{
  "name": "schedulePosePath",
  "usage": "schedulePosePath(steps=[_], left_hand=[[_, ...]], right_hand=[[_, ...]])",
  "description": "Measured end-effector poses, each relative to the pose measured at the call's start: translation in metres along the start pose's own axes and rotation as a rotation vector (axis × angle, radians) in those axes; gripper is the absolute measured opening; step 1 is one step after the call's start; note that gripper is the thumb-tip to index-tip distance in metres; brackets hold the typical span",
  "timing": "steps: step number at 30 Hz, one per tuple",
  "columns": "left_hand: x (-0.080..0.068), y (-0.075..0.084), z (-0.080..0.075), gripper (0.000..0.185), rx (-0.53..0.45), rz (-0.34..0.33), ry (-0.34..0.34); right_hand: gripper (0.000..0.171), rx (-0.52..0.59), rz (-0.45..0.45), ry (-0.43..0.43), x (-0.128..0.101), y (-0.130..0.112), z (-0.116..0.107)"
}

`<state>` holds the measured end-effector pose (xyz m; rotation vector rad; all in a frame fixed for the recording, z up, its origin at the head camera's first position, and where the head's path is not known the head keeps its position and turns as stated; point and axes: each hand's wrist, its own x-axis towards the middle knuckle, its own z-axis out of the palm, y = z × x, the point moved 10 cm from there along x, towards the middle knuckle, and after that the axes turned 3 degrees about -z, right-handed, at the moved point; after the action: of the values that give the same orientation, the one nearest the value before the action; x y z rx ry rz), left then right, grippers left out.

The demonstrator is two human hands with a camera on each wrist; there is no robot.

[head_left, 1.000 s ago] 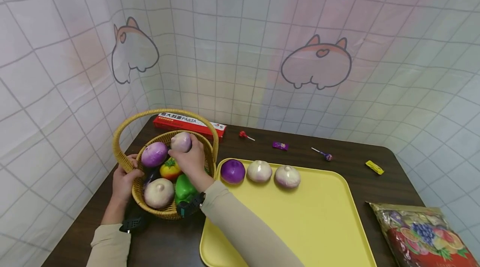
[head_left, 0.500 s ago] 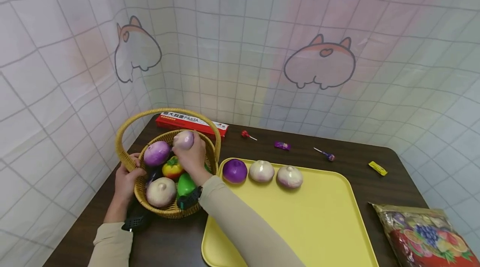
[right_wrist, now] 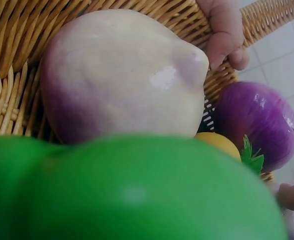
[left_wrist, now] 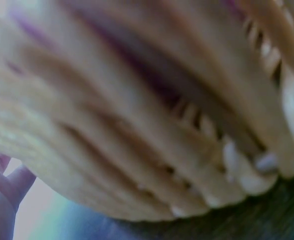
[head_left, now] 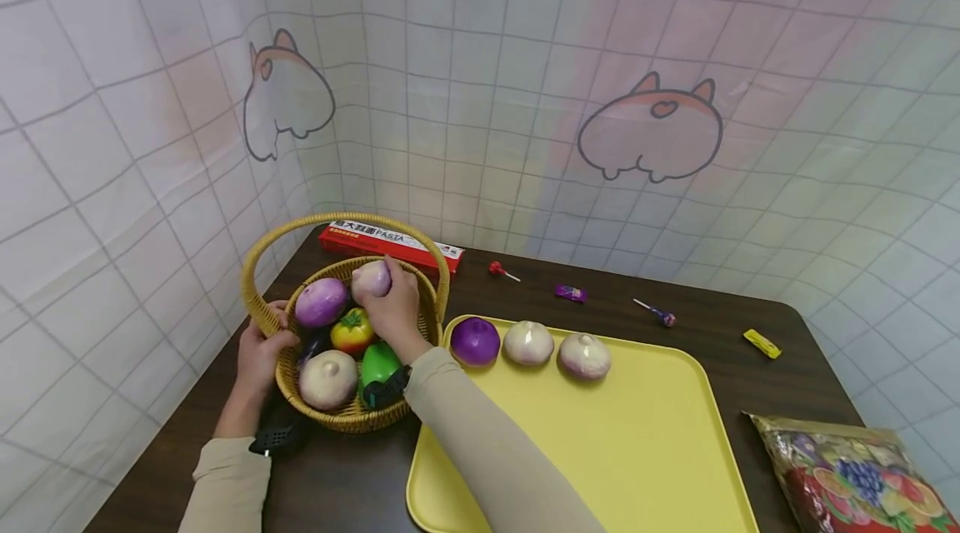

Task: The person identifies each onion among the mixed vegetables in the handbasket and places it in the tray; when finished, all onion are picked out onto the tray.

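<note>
Woven yellow wicker basket with arched handle (head_left: 264,319): stands at the left end of the dark brown wooden surface (head_left: 697,325), serving here as landmark.

Left hand (head_left: 258,354): at the basket's left rim, fingers curled round the wicker where the handle meets the rim; grip closed on the basket. The left wrist view shows only blurred wicker close up.

Inside the basket, left to right: pale cream onion with purple tinge (head_left: 327,379) at the near side; glossy purple onion (head_left: 320,301) at the far left; small yellow-and-red tomato with green stalk (head_left: 352,331) in the middle; green bell pepper (head_left: 378,361) at the near right.

Pale pink-white onion (head_left: 369,277): at the basket's far side, just above the other contents. Right hand (head_left: 395,310) wraps it, fingers and thumb curled round it; grip closed on this onion.

Red flat pasta box (head_left: 386,243): behind the basket, by the wall.

Yellow plastic tray (head_left: 615,450): just right of the basket. Along its far edge, in a row: round purple onion (head_left: 480,341), white onion (head_left: 528,342), white onion with purple blush (head_left: 584,355).

Beyond the tray, further right of the basket: red lollipop (head_left: 497,269), purple wrapped sweet (head_left: 570,293), purple lollipop (head_left: 658,314), yellow wrapped sweet (head_left: 761,343).

Printed fruit-pattern bag (head_left: 855,475): far right of the basket, at the near corner.
</note>
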<state>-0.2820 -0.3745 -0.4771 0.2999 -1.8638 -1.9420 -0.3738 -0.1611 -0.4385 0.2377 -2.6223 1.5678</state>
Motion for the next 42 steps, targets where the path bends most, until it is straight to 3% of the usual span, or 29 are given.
schedulePosePath(steps=[6, 16, 25, 34, 42], left_hand=[[-0.001, -0.002, 0.003, 0.019, 0.013, 0.001, -0.002], [0.0, -0.004, 0.005, 0.022, 0.004, -0.032, 0.005], [0.002, -0.001, 0.003, 0.019, -0.011, -0.053, 0.011], [0.003, 0.001, 0.001, 0.017, -0.033, -0.058, 0.021], [0.001, -0.001, -0.001, 0.017, -0.046, -0.047, 0.03]], right_hand=[[0.061, 0.032, -0.008, 0.02, -0.001, 0.003, -0.005], [0.071, 0.093, 0.061, 0.037, -0.006, 0.002, -0.013], [0.072, 0.134, 0.027, -0.054, -0.023, -0.019, -0.018], [0.073, 0.31, 0.016, -0.127, -0.053, -0.032, -0.022], [0.07, 0.311, -0.051, -0.191, -0.077, -0.032, -0.037]])
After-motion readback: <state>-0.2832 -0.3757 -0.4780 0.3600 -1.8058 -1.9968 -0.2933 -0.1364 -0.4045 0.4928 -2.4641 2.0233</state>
